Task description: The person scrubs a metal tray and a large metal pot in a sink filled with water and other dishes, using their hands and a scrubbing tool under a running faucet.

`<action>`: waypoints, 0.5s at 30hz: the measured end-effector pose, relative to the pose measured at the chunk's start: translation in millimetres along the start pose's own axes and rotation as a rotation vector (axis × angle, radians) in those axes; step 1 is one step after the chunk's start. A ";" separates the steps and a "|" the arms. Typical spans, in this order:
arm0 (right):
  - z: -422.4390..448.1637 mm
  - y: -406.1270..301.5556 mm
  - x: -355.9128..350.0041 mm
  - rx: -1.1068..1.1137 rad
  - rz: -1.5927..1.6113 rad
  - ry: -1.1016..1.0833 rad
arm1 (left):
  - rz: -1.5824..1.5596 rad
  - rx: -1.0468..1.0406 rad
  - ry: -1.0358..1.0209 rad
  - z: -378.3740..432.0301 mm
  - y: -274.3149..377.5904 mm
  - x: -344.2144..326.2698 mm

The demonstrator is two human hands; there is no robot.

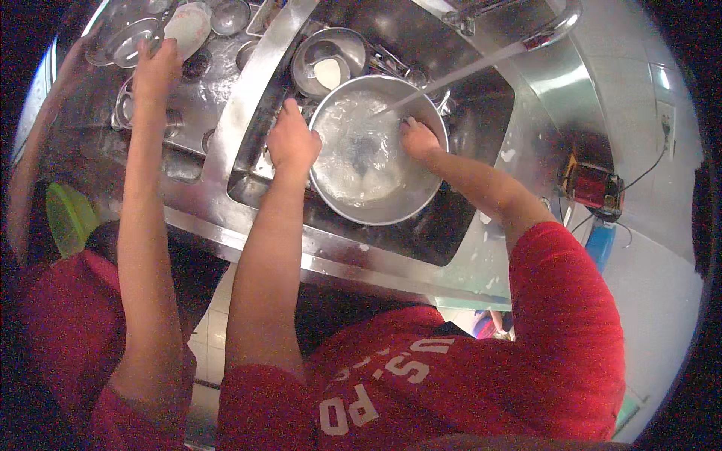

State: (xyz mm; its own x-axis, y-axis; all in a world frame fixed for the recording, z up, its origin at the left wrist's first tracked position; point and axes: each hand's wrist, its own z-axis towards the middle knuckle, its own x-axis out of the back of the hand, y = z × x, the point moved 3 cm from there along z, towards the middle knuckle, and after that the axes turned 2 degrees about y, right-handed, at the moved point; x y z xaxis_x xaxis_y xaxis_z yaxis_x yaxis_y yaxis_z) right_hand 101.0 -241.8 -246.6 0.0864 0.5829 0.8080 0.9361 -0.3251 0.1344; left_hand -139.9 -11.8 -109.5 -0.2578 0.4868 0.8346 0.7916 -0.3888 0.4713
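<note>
A large round metal pot point(428, 191) sits in the sink basin point(482, 169) with cloudy, foamy water point(361, 152) in it. My left hand point(293, 138) grips the pot's left rim, its thumb by the edge and its fingers outside. Inside the pot, against the right wall, my right hand point(420, 138) has its fingers bent; a small dark patch shows at the fingertips, and I cannot tell whether it is something held. From the faucet point(541, 39) a stream of water runs down into the pot. Behind the pot stands a metal bowl point(352, 51) with a pale piece point(328, 73) in it.
On the left, a co-worker's hand point(158, 70) holds a metal bowl point(132, 45) over a second basin point(225, 73) with several dishes. Utensils point(392, 62) lie behind the pot. A red device point(595, 186) with cords stands to the right. A green item point(70, 217) is at far left.
</note>
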 end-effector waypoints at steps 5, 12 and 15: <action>33.9 -45.9 62.1 0.190 0.222 0.384 | 0.013 0.049 0.026 -8.7 -18.2 6.5; 74.5 -159.1 75.6 -0.874 1.496 0.658 | 0.037 0.023 -0.006 -2.0 -4.3 0.1; 54.9 -194.9 68.9 -0.564 1.354 0.603 | 0.039 0.005 0.011 -0.7 2.0 -0.9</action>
State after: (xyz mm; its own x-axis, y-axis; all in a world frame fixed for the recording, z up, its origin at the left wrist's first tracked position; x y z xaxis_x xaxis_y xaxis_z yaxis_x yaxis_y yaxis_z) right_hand -56.8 -97.4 -248.6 0.4459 -0.6795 0.5827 0.0284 -0.6399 -0.7679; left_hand -138.5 -13.6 -109.1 -0.2332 0.4625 0.8554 0.8040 -0.4031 0.4371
